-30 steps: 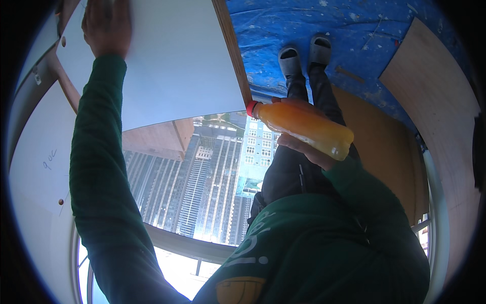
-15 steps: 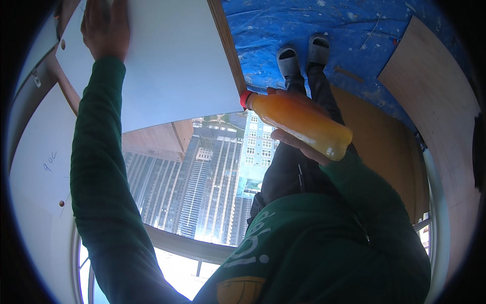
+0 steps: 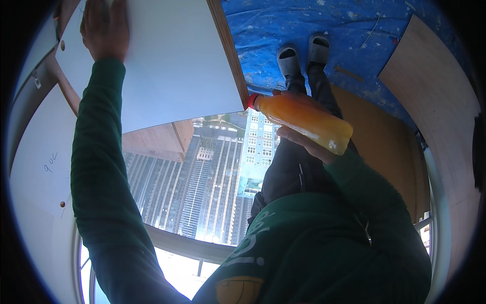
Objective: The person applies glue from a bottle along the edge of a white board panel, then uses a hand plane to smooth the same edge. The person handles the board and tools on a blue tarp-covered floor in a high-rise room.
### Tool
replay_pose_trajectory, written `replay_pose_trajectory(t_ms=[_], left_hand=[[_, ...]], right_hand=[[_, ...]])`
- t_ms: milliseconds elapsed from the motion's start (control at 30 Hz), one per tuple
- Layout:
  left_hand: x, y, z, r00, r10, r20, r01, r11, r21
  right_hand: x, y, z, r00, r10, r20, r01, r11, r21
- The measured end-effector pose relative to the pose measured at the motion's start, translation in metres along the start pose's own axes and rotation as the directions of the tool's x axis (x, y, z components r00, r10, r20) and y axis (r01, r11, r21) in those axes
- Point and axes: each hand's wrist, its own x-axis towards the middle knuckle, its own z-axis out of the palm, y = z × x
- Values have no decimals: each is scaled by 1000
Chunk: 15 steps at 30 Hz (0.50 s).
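Gripping bottle [image 3: 311,121] w/ R hand [image 3: 306,143], which is wrapped round its body; most of palm hidden behind bottle, only bits of hand show above + below. Bottle held tilted in front of legs [image 3: 283,172], orange-yellow contents, red cap [image 3: 251,101] by corner of white panel [image 3: 172,66]; can't tell if touching. L hand [image 3: 105,33] laid on panel, fingers slightly apart, tips cut off/unclear at top edge. Slippers [image 3: 289,62] on blue sheet [image 3: 263,25]. R-side board [image 3: 435,101] cropped by dark rim. Bldgs [image 3: 195,182] partly blocked by panel + legs. Pen marks [image 3: 49,162] far L, tiny.
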Motion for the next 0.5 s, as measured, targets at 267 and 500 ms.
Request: replay_pose_trajectory(t_ms=[267, 500], left_hand=[[1, 4, 2, 1000, -17, 1, 17, 999, -45], [1, 3, 0, 1000, 17, -10, -17, 1000, -11]], right_hand=[[6, 10, -9, 996, -48, -79, 44, 998, -49], [3, -8, -13, 979, 89, -185, -56, 983, 173]])
